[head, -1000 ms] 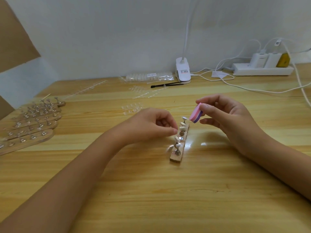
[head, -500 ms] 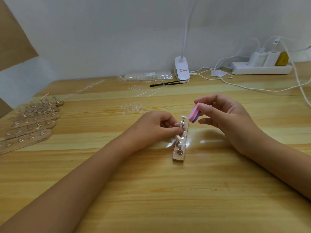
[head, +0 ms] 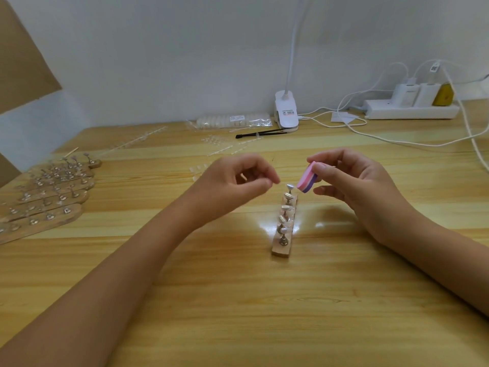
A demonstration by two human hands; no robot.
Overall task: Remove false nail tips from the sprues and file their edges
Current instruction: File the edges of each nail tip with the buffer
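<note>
Head view, single frame. Two hands are raised over the wooden surface at frame centre.

Right hand: the thumb and fingers pinch one buffer block, pink over purple. It is tilted, with its lower end just beside the top of the farthest stand.

Left hand: fingers curled, thumb tip and index tip nearly meeting, just left of that same stand. I cannot tell whether anything small sits between them.

One wooden holder strip lies below and between the hands, running away from the camera. It carries five or six metal stands; overlap blocks a firm count. Several stands carry pale nail tips, number not readable.

Upper centre:
- At least three clear sprues lie flat on the surface.
- A small cluster of loose clear tips sits near the left hand.
- Behind them are one bag of tips, one black tool and one white clip lamp.

Upper right:
- One power strip holds two white chargers and one yellow plug.
- White cables trail across the surface.

Left edge: about five spare holder strips are fanned and overlapping, each studded with stands.
</note>
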